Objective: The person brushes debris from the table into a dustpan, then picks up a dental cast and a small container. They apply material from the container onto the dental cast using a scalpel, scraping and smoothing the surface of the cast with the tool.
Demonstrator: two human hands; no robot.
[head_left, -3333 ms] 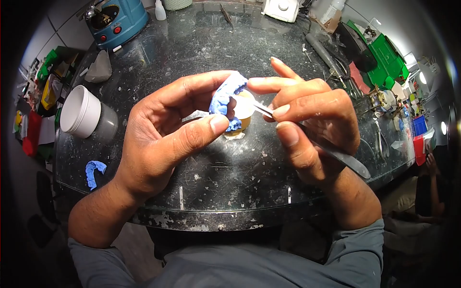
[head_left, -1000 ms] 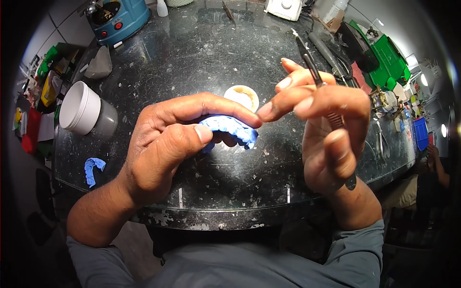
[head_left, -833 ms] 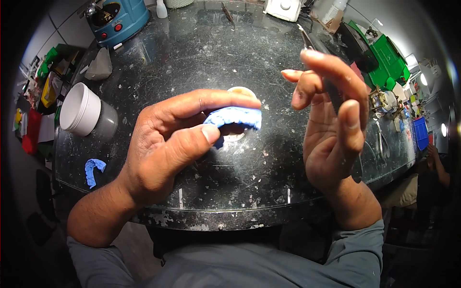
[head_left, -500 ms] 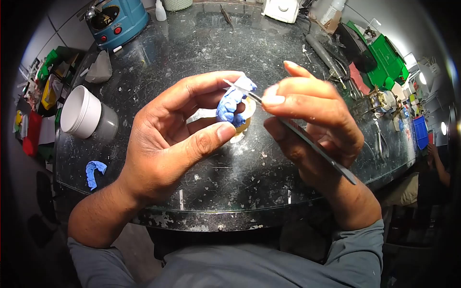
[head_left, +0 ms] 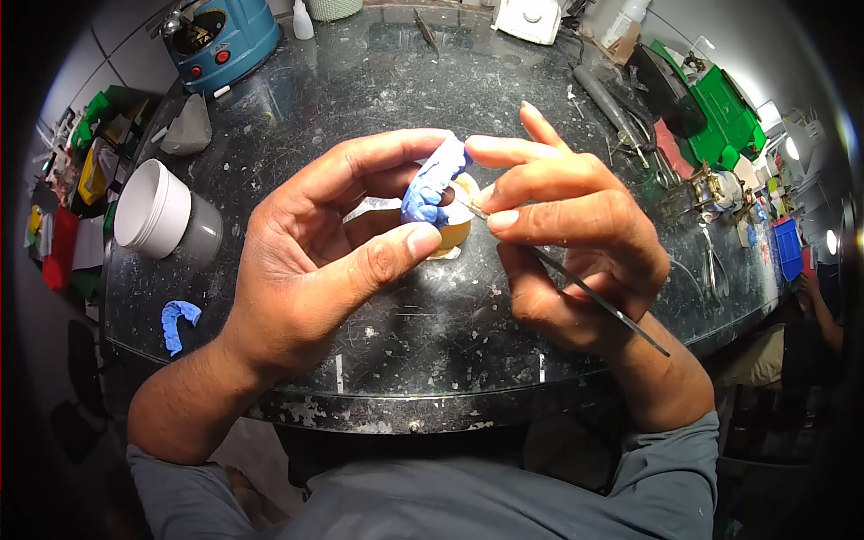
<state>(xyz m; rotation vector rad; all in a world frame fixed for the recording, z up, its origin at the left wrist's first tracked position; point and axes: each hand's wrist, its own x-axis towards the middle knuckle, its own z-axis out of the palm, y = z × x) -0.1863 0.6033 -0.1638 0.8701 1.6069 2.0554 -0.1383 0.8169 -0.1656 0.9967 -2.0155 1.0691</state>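
My left hand (head_left: 315, 238) pinches a blue dental arch model (head_left: 430, 191) between thumb and fingers, its row of tooth shapes turned to the right. Closed around a slim metal dental tool (head_left: 598, 299) is my right hand (head_left: 576, 225), with the handle slanting down toward my wrist. The index fingertip of that hand is right at the top end of the model, and the tool's tip lies just right of the model's lower part. Beneath the model, partly hidden, stands a small yellowish round pot (head_left: 453, 238) with a pale top. A second blue arch (head_left: 171, 331) lies at the table's left.
A white tub (head_left: 148, 211) stands at the left of the dark, scuffed table (head_left: 432, 342). Behind it is a blue machine (head_left: 229, 49) with red buttons. At the right lie pliers (head_left: 714, 265), a grey handpiece (head_left: 603, 99) and a green case (head_left: 720, 108).
The tool's tip has moved from across the top of the model down to its right side. My right index finger has come to the model's top end, and the model has turned slightly.
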